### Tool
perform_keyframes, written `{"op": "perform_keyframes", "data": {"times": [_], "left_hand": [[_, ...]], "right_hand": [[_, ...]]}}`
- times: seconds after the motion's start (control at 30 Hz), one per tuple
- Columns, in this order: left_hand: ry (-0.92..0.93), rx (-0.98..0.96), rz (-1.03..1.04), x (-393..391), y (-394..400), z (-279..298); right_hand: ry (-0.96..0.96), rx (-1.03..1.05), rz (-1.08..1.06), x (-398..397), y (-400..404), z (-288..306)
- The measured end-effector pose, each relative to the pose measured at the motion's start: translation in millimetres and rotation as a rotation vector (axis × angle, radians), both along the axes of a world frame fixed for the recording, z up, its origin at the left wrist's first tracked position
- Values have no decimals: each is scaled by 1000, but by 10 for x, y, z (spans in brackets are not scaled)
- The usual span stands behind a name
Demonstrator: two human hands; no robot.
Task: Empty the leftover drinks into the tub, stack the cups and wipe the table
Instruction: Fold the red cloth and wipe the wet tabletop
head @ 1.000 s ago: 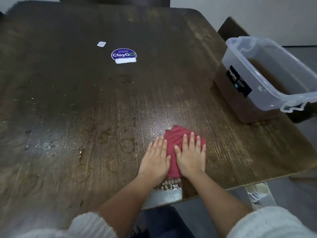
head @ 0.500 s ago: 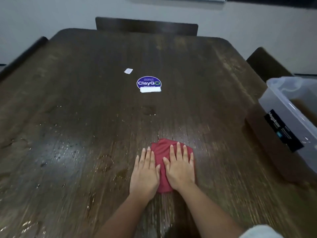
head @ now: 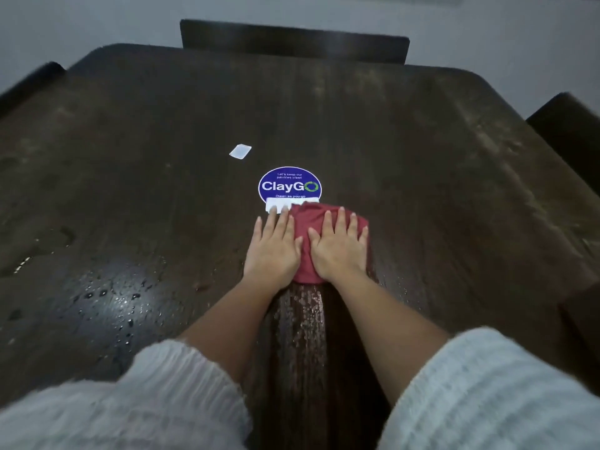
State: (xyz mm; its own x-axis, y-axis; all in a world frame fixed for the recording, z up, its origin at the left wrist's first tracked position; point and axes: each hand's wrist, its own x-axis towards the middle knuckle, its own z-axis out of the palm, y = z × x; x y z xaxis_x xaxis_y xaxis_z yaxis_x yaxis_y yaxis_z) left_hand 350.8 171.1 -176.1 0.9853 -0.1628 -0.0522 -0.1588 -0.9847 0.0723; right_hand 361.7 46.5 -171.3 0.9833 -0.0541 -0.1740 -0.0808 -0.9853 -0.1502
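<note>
A folded red cloth (head: 306, 222) lies on the dark wooden table (head: 422, 164) just below a round blue sticker. My left hand (head: 274, 251) and my right hand (head: 339, 248) press flat on the cloth side by side, fingers straight and pointing away from me. The left hand lies partly on the cloth's left edge and partly on the table. A wet streak (head: 300, 319) runs back from the cloth between my forearms. Water drops (head: 113, 297) glisten on the table to the left. Neither the tub nor any cups are in view.
A blue ClayGO sticker (head: 289, 185) with a white label sits mid-table, and a small white tag (head: 240, 151) lies beyond it. A dark chair back (head: 292, 40) stands at the far edge, another chair (head: 571, 131) at the right, and one at the far left (head: 29, 82).
Both hands have pushed the red cloth away from me, from near the front edge up to the blue sticker. The view has shifted, and the clear tub has left the frame at the right.
</note>
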Motion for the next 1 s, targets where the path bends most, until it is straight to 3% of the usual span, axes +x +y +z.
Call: {"op": "perform_keyframes", "data": {"times": [0.13, 0.33, 0.53, 0.67, 0.77, 0.87, 1.0], "left_hand": [[46, -22, -31, 176, 54, 0], [87, -38, -9, -335, 188, 21], [125, -53, -21, -1446, 517, 70], [165, -34, -93, -2348, 775, 49], [164, -84, -119, -3090, 1025, 79], [71, -147, -181, -3649, 1245, 74], [-89, -243, -143, -3823, 1391, 237]], "right_hand": [[-11, -29, 20, 204, 19, -2], [3, -30, 131, -174, 102, -6], [42, -42, 227, -1268, 412, 24], [104, 26, 180, -2276, 634, 108], [35, 50, 123, -3065, 831, 96], [-60, 168, 95, -3736, 946, 125], [-44, 350, -56, -3888, 893, 346]]}}
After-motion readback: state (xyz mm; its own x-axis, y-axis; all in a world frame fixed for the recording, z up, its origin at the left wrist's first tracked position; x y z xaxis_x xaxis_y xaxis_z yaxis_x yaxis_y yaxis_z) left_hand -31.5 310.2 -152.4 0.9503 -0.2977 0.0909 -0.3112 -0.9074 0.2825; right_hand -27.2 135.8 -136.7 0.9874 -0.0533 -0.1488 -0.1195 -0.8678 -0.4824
